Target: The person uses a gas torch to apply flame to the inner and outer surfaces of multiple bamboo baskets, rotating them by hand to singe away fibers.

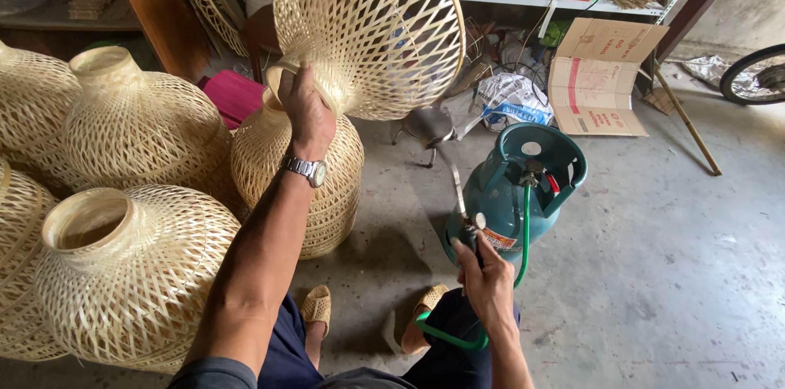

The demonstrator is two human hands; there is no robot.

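My left hand (304, 105) grips the narrow neck of a woven bamboo lampshade (376, 21) and holds it up, tilted, with its wide open end facing away. A metal watch sits on that wrist. My right hand (482, 274) is closed on the handle of a gas torch (463, 203), whose thin metal nozzle points up toward the raised shade. A green hose (523, 234) runs from the torch to a teal gas cylinder (515, 193) standing on the concrete floor just beyond my right hand.
Several finished woven shades (131, 274) stand at my left, one (327, 185) directly under the raised shade. An open cardboard box (601, 78), plastic bags, a cluttered shelf and a bicycle wheel (756, 74) lie farther off. My sandalled feet rest near the cylinder.
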